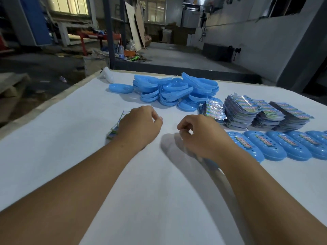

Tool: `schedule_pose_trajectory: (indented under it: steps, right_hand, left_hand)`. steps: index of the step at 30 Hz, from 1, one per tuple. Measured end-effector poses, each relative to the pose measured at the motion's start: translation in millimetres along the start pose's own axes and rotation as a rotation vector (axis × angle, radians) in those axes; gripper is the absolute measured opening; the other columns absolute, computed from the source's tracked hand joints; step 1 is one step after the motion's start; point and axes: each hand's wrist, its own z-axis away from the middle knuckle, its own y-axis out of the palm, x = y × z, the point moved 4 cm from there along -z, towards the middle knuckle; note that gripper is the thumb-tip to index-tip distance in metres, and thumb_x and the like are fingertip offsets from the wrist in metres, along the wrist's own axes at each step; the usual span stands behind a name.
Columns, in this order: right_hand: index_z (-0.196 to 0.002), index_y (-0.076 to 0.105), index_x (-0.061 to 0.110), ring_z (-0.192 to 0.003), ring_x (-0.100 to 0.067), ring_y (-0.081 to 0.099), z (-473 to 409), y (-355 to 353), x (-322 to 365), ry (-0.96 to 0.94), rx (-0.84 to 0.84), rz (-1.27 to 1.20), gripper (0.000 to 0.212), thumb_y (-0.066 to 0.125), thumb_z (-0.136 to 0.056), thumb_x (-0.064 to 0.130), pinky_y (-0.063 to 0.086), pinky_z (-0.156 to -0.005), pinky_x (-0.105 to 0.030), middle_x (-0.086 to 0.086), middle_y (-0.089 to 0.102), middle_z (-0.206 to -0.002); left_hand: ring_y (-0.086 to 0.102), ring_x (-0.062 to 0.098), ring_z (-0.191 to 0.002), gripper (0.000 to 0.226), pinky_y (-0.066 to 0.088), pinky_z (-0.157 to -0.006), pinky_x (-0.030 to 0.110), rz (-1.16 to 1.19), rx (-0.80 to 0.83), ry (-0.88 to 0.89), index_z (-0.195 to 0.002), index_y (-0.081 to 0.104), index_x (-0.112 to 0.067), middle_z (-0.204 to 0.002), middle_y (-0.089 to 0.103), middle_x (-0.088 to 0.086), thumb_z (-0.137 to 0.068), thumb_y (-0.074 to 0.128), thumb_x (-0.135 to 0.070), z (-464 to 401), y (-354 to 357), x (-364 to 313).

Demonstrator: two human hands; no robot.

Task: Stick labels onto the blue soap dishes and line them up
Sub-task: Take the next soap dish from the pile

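Risk lies with the glossy printed label sheet (pixel 115 129) under the left hand (pixel 138 126), fingers curled on it: it could crease. Right hand (pixel 200 134) pinches something unclear. Loose blue plastic soap dishes (pixel 175 90) pile at twelve o'clock on the white counter (pixel 159 191); the labelled row (pixel 283 147) lies at three o'clock.

Both your forearms are bare from the lower frame edge to the wrists; no sleeve shows. Your left hand (pixel 139 124) and right hand (pixel 201 135) wear no gloves. No ring, watch or band shows on the sides that face the camera. Fingernails, where they show, are short and plain.
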Motion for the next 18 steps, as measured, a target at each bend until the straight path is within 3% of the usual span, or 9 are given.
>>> schedule_pose_trajectory:
  steps: [2, 6, 9, 12, 16, 18]
  right_hand:
    - [-0.101, 0.072, 0.030, -0.098, -0.016, 0.063, -1, -1, -1, -0.007, -0.025, -0.007, 0.020, 0.056, -0.091, 0.023, 0.052, -0.092, -0.039, 0.012, 0.072, -0.095]
    - [-0.101, 0.073, 0.029, -0.096, -0.017, 0.064, 0, -2, 0, -0.038, -0.044, -0.034, 0.019, 0.057, -0.092, 0.023, 0.052, -0.091, -0.041, 0.013, 0.071, -0.091]
    - [-0.101, 0.072, 0.030, -0.096, -0.017, 0.064, 0, -2, 1, -0.050, -0.053, -0.050, 0.020, 0.056, -0.092, 0.023, 0.051, -0.092, -0.042, 0.014, 0.071, -0.092]
    - [-0.099, 0.072, 0.030, -0.095, -0.017, 0.064, -1, -4, 1, -0.052, -0.052, -0.081, 0.019, 0.056, -0.092, 0.024, 0.050, -0.093, -0.042, 0.014, 0.070, -0.090]
    - [-0.094, 0.072, 0.028, -0.092, -0.017, 0.063, -1, -5, 0, -0.050, -0.064, -0.118, 0.016, 0.057, -0.092, 0.024, 0.051, -0.091, -0.042, 0.014, 0.069, -0.085]
    - [-0.091, 0.071, 0.028, -0.090, -0.016, 0.062, -1, -6, 0, -0.055, -0.066, -0.131, 0.014, 0.058, -0.091, 0.024, 0.051, -0.090, -0.042, 0.014, 0.069, -0.084]
  left_hand:
    - [0.062, 0.020, -0.095, 0.015, 0.054, -0.083, 0.037, 0.017, -0.019, 0.044, -0.105, 0.065, -0.029, -0.105, 0.068, -0.004, -0.096, 0.056, -0.036, -13, 6, -8]
    - [0.057, 0.023, -0.116, 0.038, 0.051, -0.094, 0.038, -0.040, -0.051, 0.130, -0.136, 0.057, -0.022, -0.136, 0.056, 0.000, -0.099, 0.054, -0.012, -54, 19, -24]
    - [0.046, 0.028, -0.127, 0.051, 0.044, -0.102, 0.043, -0.189, -0.023, 0.187, -0.146, 0.047, -0.022, -0.144, 0.050, 0.003, -0.097, 0.053, -0.007, -79, 31, -37]
    - [0.045, 0.029, -0.126, 0.051, 0.041, -0.101, 0.043, -0.250, -0.002, 0.186, -0.145, 0.047, -0.024, -0.140, 0.054, 0.005, -0.097, 0.053, -0.009, -93, 37, -44]
    - [0.051, 0.026, -0.111, 0.027, 0.043, -0.091, 0.038, -0.301, -0.009, 0.164, -0.125, 0.059, -0.026, -0.112, 0.057, 0.005, -0.100, 0.053, -0.018, -104, 35, -46]
    - [0.053, 0.025, -0.104, 0.020, 0.046, -0.086, 0.037, -0.240, 0.008, 0.163, -0.120, 0.059, -0.026, -0.112, 0.059, 0.006, -0.101, 0.054, -0.024, -107, 35, -44]
